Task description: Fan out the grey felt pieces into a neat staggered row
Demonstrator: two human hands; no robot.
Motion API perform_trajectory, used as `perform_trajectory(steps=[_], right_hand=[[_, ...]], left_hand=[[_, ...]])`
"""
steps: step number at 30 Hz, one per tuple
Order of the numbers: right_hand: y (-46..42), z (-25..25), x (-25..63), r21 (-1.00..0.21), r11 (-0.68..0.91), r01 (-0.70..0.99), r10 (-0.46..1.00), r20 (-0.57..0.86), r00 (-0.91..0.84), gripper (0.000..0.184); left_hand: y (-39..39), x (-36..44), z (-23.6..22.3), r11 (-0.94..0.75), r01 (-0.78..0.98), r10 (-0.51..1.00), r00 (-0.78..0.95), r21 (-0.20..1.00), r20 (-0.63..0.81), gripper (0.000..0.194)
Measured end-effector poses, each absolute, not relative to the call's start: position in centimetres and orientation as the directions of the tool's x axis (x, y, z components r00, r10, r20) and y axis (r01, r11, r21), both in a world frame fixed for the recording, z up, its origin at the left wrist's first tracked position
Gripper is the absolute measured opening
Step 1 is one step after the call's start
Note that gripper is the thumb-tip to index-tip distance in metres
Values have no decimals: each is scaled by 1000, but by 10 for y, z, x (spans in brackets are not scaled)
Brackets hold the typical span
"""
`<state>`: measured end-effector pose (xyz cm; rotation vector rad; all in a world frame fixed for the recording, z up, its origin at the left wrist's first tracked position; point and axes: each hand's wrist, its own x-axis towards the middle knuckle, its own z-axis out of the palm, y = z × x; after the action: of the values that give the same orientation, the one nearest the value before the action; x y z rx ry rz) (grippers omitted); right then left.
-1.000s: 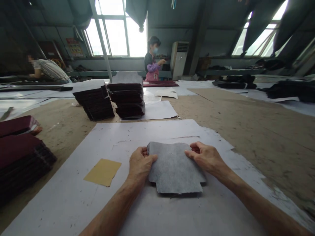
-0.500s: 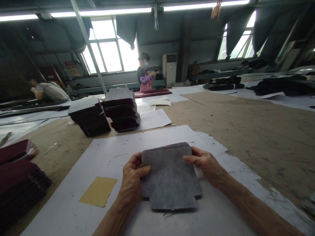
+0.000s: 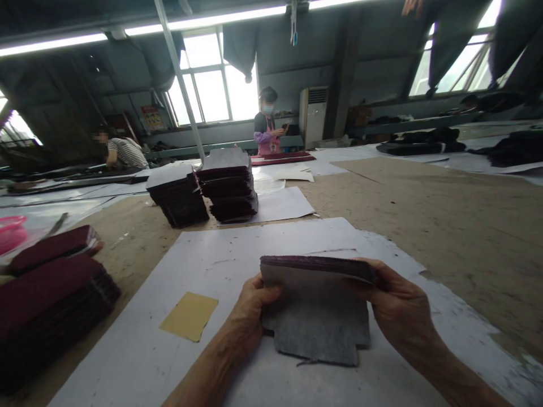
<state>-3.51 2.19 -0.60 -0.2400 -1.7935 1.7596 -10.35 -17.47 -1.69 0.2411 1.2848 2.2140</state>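
Note:
Between my hands is a thin stack of cut fabric pieces [image 3: 316, 322], grey on the face toward me, with dark maroon layered edges along the top. Notches are cut into its lower corners, and a loose thread hangs at the bottom edge. My left hand [image 3: 257, 308] grips the left side, thumb on the grey face. At the right side my right hand [image 3: 396, 297] holds the upper corner, where the top edge bends over toward me; its thumb is partly hidden by that fold. Under the stack lies a large white paper sheet [image 3: 203, 271].
A yellow card [image 3: 189, 316] lies left of my left hand. Maroon fabric stacks [image 3: 55, 294] stand at the left edge near a pink basin [image 3: 12, 233]. Two tall stacks [image 3: 178, 195] [image 3: 229, 186] stand farther back. Beyond the table are a person in a pink apron [image 3: 268, 133] and another in stripes [image 3: 127, 152].
The fabric stack's top edge has been bent toward me, showing its maroon layers. My right hand has turned with it. The view has swung left, so the scene sits farther right.

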Motion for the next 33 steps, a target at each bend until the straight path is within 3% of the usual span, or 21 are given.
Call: perform_trajectory(steps=[2,5,8,10,13,15,17,20,23,33], right_hand=[[22,-2,-37,-970,-121,-210,502,123,-856,29],[21,4,-41,-895,-446,9,373,-194,-907,26],[21,5,-43,-832,-529,170,287,-364,-886,19],[22,4,-43,-830,-517,209,277,-393,-877,18],[23,3,-42,-857,-486,173,317,-357,-879,22],[22,3,-41,-873,-470,127,343,-313,-886,29],[22,4,-39,-893,-442,78,349,-251,-903,36],[20,4,-37,-927,-375,7,343,-146,-928,43],[17,4,-34,-952,-305,-40,326,-65,-943,44],[17,4,-31,-979,-173,-106,255,59,-965,39]], left_hand=[[-172,-101,-20,-342,-329,512,-850,880,-119,28],[-168,-95,-24,-264,-64,421,-906,962,55,26],[-164,-89,-26,-109,206,337,-913,973,231,27],[-162,-87,-26,-44,260,308,-915,965,261,30],[-161,-88,-26,-95,169,319,-928,981,191,33],[-164,-91,-24,-186,-14,379,-923,983,59,36],[-168,-95,-21,-272,-221,468,-881,936,-72,39],[-175,-98,-17,-365,-400,570,-810,840,-138,38],[-177,-97,-14,-392,-431,583,-800,812,-143,34],[-166,-92,-17,-331,-245,360,-925,911,-118,25]])
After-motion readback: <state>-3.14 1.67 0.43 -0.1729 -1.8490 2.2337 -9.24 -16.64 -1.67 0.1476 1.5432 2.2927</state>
